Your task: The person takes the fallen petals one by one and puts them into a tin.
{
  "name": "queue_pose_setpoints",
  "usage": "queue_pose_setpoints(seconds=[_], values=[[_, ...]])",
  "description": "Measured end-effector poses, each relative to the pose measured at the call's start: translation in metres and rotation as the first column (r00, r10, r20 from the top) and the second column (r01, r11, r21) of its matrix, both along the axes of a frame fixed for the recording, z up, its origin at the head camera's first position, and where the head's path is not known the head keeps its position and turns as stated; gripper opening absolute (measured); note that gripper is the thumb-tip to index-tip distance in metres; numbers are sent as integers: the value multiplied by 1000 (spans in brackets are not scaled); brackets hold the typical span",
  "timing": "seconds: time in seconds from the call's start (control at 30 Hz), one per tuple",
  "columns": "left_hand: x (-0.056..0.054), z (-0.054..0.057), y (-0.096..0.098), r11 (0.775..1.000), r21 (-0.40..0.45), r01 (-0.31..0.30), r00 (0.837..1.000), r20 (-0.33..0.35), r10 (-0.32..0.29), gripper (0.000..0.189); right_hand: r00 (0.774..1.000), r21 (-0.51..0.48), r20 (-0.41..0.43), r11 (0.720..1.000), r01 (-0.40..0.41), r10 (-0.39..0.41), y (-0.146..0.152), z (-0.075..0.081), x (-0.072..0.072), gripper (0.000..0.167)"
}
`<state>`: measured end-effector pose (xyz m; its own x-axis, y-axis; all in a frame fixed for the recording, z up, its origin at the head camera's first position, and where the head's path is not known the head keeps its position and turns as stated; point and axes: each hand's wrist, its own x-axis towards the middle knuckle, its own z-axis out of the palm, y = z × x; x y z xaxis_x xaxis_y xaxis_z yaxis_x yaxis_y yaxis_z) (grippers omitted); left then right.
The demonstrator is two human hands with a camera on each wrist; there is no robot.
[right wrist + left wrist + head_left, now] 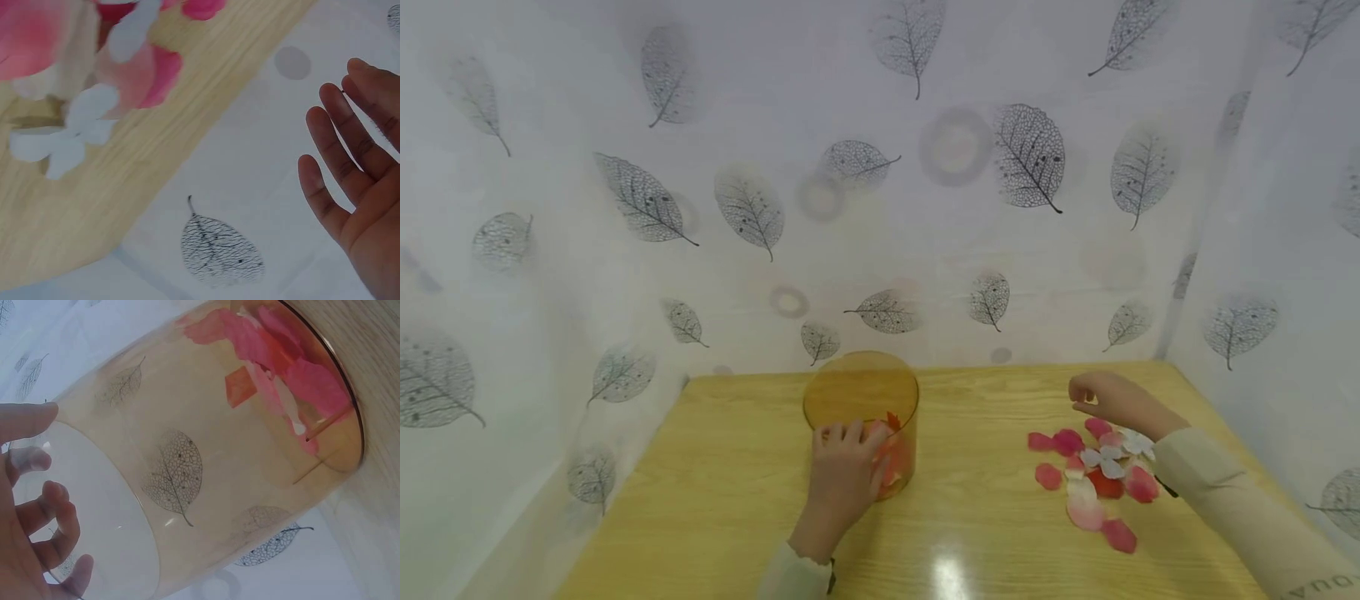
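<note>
A wide, see-through amber cylinder vase [861, 387] stands upright on the wooden table. My left hand [844, 462] grips its near rim, fingers hooked over the edge. In the left wrist view those fingers [62, 534] curl at the vase's mouth. Pink and red artificial petals [322, 390] lie at the bottom of the vase, along with thin brown sticks. To the right, my right hand [1120, 402] hovers over the far side of a petal pile [1084, 508], its fingers loosely bent and holding nothing. White artificial flowers [69, 134] lie among the loose pink and red petals.
The light wooden table [715, 500] backs onto a pale curtain [880, 242] printed with grey leaves, which also rises at both sides. The petal pile lies near the table's right edge. A glare spot [949, 575] shows at the front.
</note>
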<state>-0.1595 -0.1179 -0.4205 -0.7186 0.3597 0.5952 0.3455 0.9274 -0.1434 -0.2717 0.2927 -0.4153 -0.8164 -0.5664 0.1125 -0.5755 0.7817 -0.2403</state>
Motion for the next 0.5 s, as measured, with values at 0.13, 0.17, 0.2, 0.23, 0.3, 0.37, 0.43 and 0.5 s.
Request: queue_pose_setpoints(seconds=[0.13,0.17,0.2,0.23,0.3,0.37,0.43,0.5], values=[[0,0,0,1000,7,7,1000,-2,-7,35,997,-8,71,999,42,-41,22,-16,-3,13],[-1,0,0,1000,7,7,1000,-3,-7,35,995,-5,86,998,59,-58,26,-19,-3,12],[-1,-1,0,1000,7,7,1000,-3,-7,35,992,1,103,997,76,-76,30,-22,-3,11],[-1,-1,0,1000,7,8,1000,-3,-8,35,989,10,117,996,91,-92,33,-25,-4,10],[-1,0,0,1000,9,11,1000,-5,-11,36,984,20,140,994,109,-110,37,-30,-3,8],[-1,0,0,1000,9,12,1000,-10,-12,36,980,15,160,993,119,-120,39,-34,-3,7],[0,0,0,1000,10,13,1000,-13,-12,36,980,-1,170,994,107,-106,39,-38,-2,5],[0,1,0,1000,10,11,1000,-13,-11,36,979,-16,186,996,90,-85,35,-41,-1,7]])
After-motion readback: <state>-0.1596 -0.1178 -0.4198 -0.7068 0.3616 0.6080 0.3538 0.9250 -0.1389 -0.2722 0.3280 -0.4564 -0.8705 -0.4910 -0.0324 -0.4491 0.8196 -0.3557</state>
